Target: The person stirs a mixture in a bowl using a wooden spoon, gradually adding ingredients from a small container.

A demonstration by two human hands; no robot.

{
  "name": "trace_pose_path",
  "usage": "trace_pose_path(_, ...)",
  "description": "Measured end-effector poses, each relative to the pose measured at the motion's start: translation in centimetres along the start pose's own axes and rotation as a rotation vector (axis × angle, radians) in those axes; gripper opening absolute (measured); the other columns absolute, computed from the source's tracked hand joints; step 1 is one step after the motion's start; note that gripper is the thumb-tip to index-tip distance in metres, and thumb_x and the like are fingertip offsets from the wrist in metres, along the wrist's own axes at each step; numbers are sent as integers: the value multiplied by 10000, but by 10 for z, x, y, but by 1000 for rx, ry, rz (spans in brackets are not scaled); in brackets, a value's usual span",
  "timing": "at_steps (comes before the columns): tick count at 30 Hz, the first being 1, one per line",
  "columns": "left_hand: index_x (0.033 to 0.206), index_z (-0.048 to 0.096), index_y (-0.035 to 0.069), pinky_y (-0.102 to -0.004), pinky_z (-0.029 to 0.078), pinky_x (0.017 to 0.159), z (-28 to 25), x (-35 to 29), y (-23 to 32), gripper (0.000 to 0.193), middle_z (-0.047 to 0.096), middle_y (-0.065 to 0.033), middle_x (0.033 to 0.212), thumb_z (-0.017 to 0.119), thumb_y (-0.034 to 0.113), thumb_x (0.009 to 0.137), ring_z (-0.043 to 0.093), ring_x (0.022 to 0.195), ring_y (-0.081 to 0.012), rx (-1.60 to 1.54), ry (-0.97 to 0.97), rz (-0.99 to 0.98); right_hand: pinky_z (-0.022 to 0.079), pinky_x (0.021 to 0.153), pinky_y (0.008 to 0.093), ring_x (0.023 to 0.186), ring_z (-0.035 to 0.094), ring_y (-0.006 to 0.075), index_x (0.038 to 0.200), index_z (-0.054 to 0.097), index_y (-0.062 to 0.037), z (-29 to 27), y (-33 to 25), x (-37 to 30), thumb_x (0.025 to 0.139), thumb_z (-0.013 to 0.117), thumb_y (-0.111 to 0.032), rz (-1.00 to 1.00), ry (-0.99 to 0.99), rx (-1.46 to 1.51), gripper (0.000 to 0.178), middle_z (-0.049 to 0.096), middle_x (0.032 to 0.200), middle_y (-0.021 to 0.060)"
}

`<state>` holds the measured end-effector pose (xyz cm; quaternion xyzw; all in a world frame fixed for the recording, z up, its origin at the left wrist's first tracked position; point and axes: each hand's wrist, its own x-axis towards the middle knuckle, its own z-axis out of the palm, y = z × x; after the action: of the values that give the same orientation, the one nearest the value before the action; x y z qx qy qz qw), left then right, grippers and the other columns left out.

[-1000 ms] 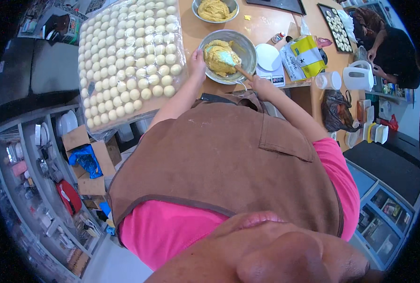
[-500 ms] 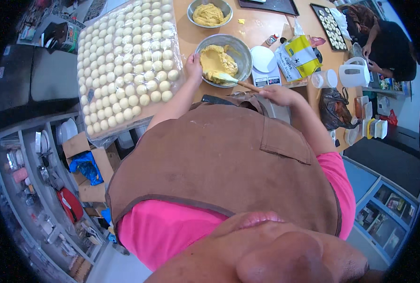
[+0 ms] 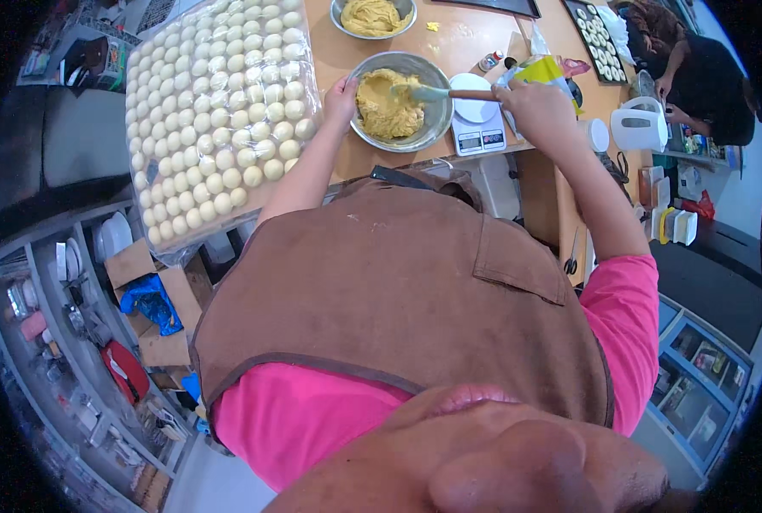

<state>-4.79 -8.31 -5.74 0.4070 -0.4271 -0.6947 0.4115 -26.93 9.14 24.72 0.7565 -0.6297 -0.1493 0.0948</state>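
A metal mixing bowl (image 3: 439, 120) stands on the table with soft yellow dough (image 3: 387, 107) in it. My left hand (image 3: 341, 101) grips the bowl's left rim. In my right hand (image 3: 536, 109) is the wooden handle of a spatula (image 3: 469, 94), fingers wrapped round it. The spatula's pale blade lies in the bowl, over the right upper part of the dough, and its handle points right across the kitchen scale (image 3: 476, 132).
Rows of pale dough balls (image 3: 218, 111) under clear plastic fill the left side. Behind stands a second bowl of yellow dough (image 3: 372, 17). On the right are a yellow-and-white bag (image 3: 541, 73), a white jug (image 3: 639, 126), a tray of pieces (image 3: 599, 43) and a co-worker (image 3: 712, 94).
My right hand has moved up and away from me with the spatula. The blade has gone from the bowl's near side to its upper right, and the dough looks turned over.
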Motion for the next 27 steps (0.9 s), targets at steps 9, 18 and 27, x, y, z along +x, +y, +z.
trace_pose_path(9, 1079, 594, -2, -239, 452, 761, 13, -6, 11, 227, 636, -48, 964, 516, 115, 902, 570, 838, -101, -5, 75, 12, 534, 656, 383, 811, 648, 270, 883, 651, -81, 39, 5, 36, 793, 518, -88, -68, -392, 36, 161, 656, 851, 110)
trace_pose_path(18, 1066, 599, -6, -234, 445, 775, 20, -11, 17, 221, 633, -51, 980, 520, 112, 896, 566, 854, -101, -38, 135, 32, 471, 720, 442, 803, 600, 362, 858, 626, -22, 108, 17, 17, 796, 577, -259, -152, -551, 551, 250, 623, 859, 186)
trace_pose_path(27, 1017, 584, 4, -242, 417, 776, 13, -24, 17, 227, 599, -36, 914, 516, 191, 908, 523, 842, -107, -30, 238, -28, 437, 586, 353, 627, 572, 237, 893, 596, 22, 153, -73, -7, 839, 574, -283, 236, -489, 1107, 311, 592, 676, 129)
